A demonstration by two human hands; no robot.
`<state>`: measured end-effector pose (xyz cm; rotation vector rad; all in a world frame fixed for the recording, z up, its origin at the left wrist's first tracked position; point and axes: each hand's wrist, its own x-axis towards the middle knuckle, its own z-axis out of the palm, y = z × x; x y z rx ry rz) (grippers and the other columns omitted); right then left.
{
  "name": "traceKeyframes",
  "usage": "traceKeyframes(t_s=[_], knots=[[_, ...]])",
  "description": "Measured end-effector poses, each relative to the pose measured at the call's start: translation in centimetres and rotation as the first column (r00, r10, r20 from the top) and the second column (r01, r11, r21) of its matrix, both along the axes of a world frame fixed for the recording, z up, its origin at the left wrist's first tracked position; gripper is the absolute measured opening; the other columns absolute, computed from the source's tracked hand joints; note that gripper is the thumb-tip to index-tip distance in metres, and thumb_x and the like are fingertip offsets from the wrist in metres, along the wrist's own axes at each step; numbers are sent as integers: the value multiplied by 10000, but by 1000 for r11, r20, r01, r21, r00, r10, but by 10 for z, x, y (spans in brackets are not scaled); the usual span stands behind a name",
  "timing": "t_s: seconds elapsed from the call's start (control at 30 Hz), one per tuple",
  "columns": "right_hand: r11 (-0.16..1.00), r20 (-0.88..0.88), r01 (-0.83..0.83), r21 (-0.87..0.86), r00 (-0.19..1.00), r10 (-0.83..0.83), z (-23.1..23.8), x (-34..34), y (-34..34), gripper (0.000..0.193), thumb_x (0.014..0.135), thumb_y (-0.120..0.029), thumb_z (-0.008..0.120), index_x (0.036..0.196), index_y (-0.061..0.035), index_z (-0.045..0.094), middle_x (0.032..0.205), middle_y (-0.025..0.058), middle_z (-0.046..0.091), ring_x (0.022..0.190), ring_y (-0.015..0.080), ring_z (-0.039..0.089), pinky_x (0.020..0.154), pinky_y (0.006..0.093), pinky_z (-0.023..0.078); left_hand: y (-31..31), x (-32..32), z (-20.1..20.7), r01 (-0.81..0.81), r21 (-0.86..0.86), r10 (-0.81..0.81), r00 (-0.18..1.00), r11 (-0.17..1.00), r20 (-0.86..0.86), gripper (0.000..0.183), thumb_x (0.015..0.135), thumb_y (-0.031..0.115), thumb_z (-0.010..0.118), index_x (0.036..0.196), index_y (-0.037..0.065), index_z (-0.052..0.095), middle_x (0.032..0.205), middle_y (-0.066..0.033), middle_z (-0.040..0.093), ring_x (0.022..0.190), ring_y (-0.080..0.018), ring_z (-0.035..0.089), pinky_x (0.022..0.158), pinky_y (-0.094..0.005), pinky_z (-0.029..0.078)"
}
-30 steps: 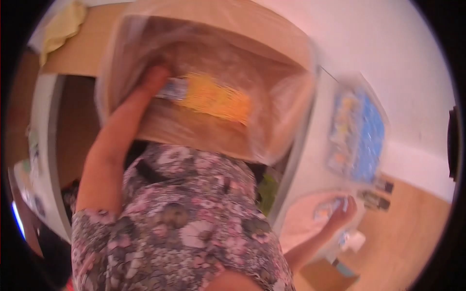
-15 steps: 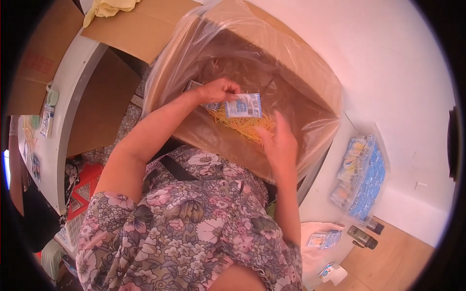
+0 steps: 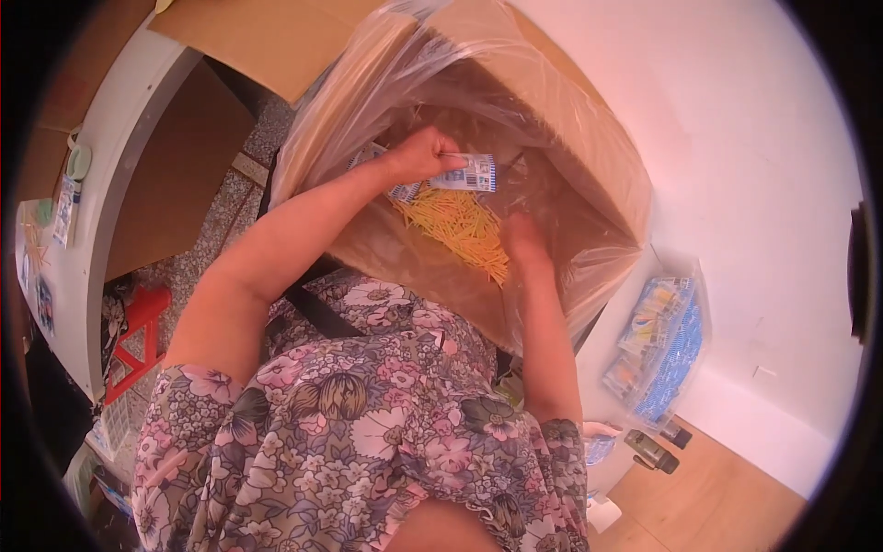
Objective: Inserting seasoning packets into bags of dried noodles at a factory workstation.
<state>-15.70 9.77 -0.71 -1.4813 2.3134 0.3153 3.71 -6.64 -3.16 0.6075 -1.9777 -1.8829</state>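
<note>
My left hand is closed on the edge of a small blue-and-white packet, which it holds over a cardboard box. Inside this plastic-lined box lies a heap of thin yellow-orange sticks. To the right of the heap, low in the box, is my right hand; its fingers are blurred and mostly hidden. Another blue-and-white packet lies beneath my left wrist, at the left end of the sticks.
Clear plastic film hangs over the box walls. On the right, a clear bag holds many blue packets beside a white wall. A dark bottle stands near it. At left are a white curved table edge and a red plastic frame.
My right hand has moved down into the box beside the sticks, its fingers no longer spread. My left hand and its packet have shifted slightly up, uncovering more of the heap.
</note>
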Motion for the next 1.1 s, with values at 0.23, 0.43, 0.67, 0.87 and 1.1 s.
traceKeyframes(t_s=[0.23, 0.43, 0.67, 0.87, 1.1], knots=[[994, -35, 70, 83, 997, -67, -64, -3, 13, 276, 778, -107, 470, 975, 3, 629, 987, 234, 600, 965, 359, 575, 830, 429, 463, 2, -5, 8, -25, -17, 24, 999, 1000, -23, 168, 825, 143, 611, 795, -20, 634, 628, 0, 579, 618, -35, 471, 572, -239, 419], [998, -20, 68, 5, 998, -67, -72, 2, 15, 234, 775, -72, 473, 917, -5, 646, 950, 220, 615, 908, 352, 600, 783, 424, 485, 4, 1, 12, -43, -33, 44, 999, 999, 24, 207, 825, 174, 609, 794, -31, 623, 632, -16, 575, 620, -55, 476, 578, -262, 421], [998, -9, 14, 55, 1000, -13, -67, 0, 20, 228, 773, -46, 458, 889, -12, 651, 918, 215, 623, 871, 352, 614, 747, 426, 501, 1, 1, 8, -3, 27, 0, 996, 1000, 85, 226, 823, 181, 612, 787, -42, 604, 651, -33, 562, 630, -72, 479, 582, -278, 421], [998, 41, -48, 45, 998, 47, -55, 4, 16, 206, 758, -37, 484, 871, -5, 653, 932, 227, 613, 883, 343, 611, 744, 420, 498, 3, 4, 8, 40, 64, -46, 994, 997, 102, 209, 824, 168, 616, 776, -35, 618, 680, -22, 590, 637, -56, 486, 578, -256, 419], [996, 35, 52, -75, 998, -49, 6, 3, 0, 192, 697, -12, 552, 856, 9, 657, 841, 234, 617, 838, 375, 606, 712, 428, 498, 7, 5, 3, 159, 120, -169, 982, 980, 80, 209, 818, 177, 628, 811, -32, 636, 698, -16, 602, 656, -60, 510, 603, -258, 437]])
